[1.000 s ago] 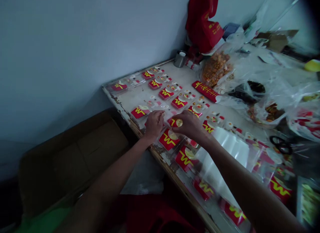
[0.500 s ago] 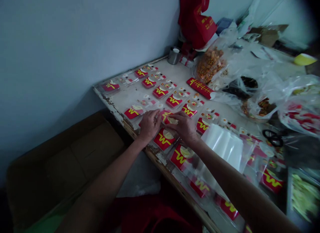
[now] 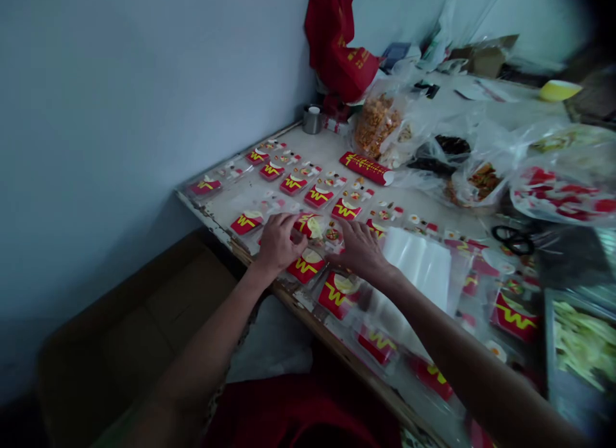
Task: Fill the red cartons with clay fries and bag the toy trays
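A clear plastic packet [image 3: 308, 226] with a red panel and a yellow zigzag lies between my hands, small food pictures showing at its right. My left hand [image 3: 280, 244] has curled fingers, thumb and fingers closed at the packet's left edge. On the packet's other side is my right hand [image 3: 360, 250], its fingers stretched out and the thumb apart; whether the fingertips touch the plastic I cannot tell. Just below sits another such packet [image 3: 307, 266]. Right of my right hand, a stack of translucent white plastic sheets [image 3: 416, 281] partly covers more packets.
Rows of similar packets cover the table, whose chipped edge [image 3: 283, 297] runs near me. Beyond are a red tube-shaped pack [image 3: 366, 167], a metal cup [image 3: 312, 119] and bags of food [image 3: 378, 127]. Black scissors [image 3: 513, 239] and a tray of pale shreds [image 3: 584, 339] stand right. A cardboard box [image 3: 139, 319] is at lower left.
My right hand has opened and drawn away from my left, uncovering the food pictures on the packet between them. The camera view has turned slightly right.
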Demonstrator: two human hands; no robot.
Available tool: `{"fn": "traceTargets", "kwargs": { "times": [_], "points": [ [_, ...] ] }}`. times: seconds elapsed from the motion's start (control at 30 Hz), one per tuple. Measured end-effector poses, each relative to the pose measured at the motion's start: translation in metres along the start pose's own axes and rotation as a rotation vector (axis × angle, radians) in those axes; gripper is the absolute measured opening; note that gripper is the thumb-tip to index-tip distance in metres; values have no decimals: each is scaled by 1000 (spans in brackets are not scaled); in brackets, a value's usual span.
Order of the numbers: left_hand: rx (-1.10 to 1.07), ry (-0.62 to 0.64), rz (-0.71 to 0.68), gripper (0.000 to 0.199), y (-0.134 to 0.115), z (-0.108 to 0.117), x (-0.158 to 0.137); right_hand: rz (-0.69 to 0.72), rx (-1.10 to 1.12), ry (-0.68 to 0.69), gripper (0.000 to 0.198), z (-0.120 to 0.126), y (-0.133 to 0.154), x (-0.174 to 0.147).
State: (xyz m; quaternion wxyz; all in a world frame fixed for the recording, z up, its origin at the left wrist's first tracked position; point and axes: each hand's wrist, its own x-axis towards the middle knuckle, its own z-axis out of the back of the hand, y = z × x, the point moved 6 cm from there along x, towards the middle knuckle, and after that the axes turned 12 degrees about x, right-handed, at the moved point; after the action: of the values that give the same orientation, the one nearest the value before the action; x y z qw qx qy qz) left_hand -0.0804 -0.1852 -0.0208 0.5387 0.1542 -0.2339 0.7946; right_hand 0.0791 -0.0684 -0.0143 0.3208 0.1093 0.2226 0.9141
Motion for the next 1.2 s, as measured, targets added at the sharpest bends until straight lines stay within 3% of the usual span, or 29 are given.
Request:
{"fn": "traceTargets", "kwargs": {
  "times": [0.2, 0.33, 0.63, 0.8, 0.93, 1.07, 1.2],
  "points": [
    [285, 273, 62, 33, -9, -6, 23, -83, 17, 19, 97, -8, -3, 1],
    [304, 403, 29, 28, -8, -12, 37, -58, -2, -6, 93, -5, 3, -1],
    [313, 334, 86, 20, 1, -17, 52, -36, 0, -37, 86, -6, 0, -3],
    [331, 357, 61, 14, -17, -9, 72, -48, -25, -35, 83, 0, 8, -5],
    [269, 277, 26, 15, -33, 2, 75, -19, -48, -84, 75, 6, 13, -2],
    [68, 353, 163, 13, -16, -6, 65, 52, 20, -48, 76, 2, 7, 3],
    [-14, 411, 194, 13, -1, -12, 62, 100, 148, -181, 77, 3, 6, 9]
  ]
}}
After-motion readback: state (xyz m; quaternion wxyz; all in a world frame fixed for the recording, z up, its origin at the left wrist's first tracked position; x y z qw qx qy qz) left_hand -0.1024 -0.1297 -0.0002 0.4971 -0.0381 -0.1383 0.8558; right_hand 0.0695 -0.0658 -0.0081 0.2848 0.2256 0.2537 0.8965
